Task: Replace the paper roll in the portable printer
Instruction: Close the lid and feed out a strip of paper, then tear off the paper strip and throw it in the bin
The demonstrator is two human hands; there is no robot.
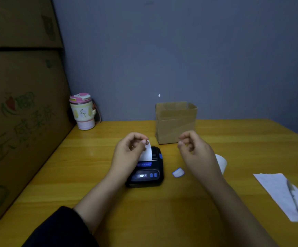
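Note:
A small black portable printer (147, 172) with blue buttons and a lit display sits on the wooden table (109, 202). A white paper strip (147, 153) rises from its slot. My left hand (129, 150) pinches the top end of that strip between thumb and fingertips, just above the printer's left side. My right hand (195, 149) hovers to the right of the printer, fingers curled with thumb and forefinger nearly touching and nothing visible in them. A small white scrap with a blue edge (178, 172) lies on the table right of the printer.
An open cardboard box (175, 122) stands behind the printer. A pink-lidded tumbler (82, 112) is at the back left beside large stacked cartons (20, 104). At the right lie a white sheet (280, 191), a pen (297, 204) and a white object (222, 162) behind my right wrist.

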